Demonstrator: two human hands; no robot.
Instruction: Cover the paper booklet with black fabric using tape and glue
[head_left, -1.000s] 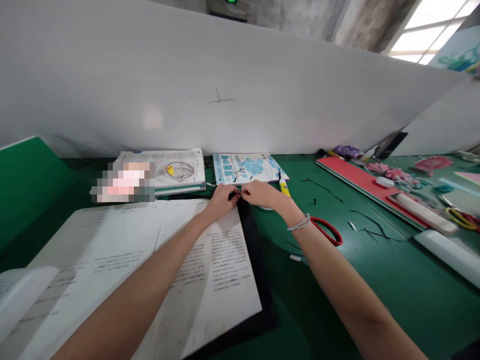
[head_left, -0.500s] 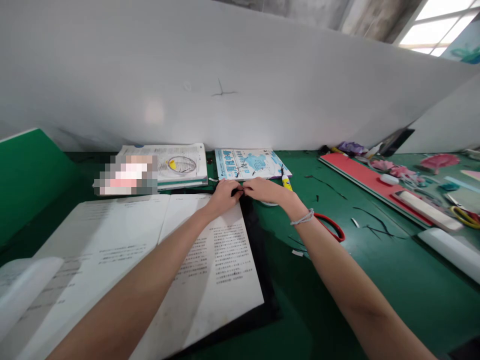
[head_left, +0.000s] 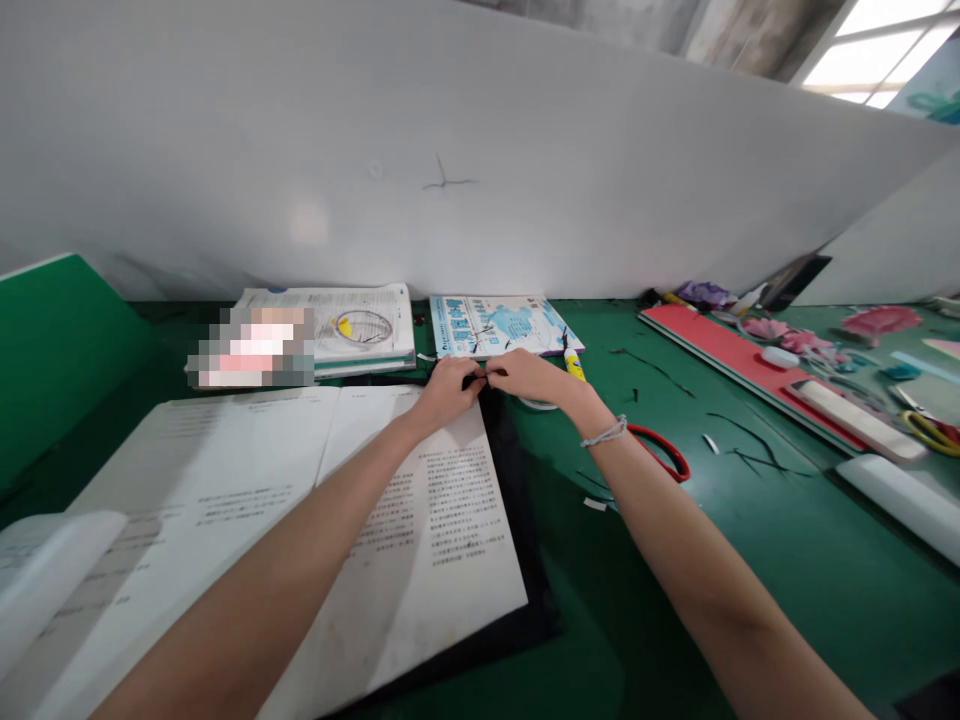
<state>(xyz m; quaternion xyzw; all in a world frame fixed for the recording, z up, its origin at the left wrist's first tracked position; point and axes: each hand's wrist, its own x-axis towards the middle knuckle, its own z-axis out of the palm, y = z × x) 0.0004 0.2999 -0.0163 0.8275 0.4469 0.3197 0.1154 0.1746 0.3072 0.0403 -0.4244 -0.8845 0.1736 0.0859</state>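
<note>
The left hand (head_left: 444, 392) and right hand (head_left: 521, 375) meet fingertip to fingertip; both are narrow, seemingly pinching a small dark piece (head_left: 482, 376) between them, though the fingers hide most of it. It lies at the right fingertips' left side and the left fingertips' right side, about equally near both; its long axis cannot be told. It sits above the far right corner of the open book (head_left: 457, 590), where the black sheet (head_left: 521, 500) shows past the page edge; the blue magazine (head_left: 510, 325) lies just beyond the hands, and the glue (head_left: 574, 364) stands out just beside the right wrist; the red scissors (head_left: 664, 450) lie partly behind the right forearm; the table (head_left: 585, 640) has open room between the black sheet and that forearm.
</note>
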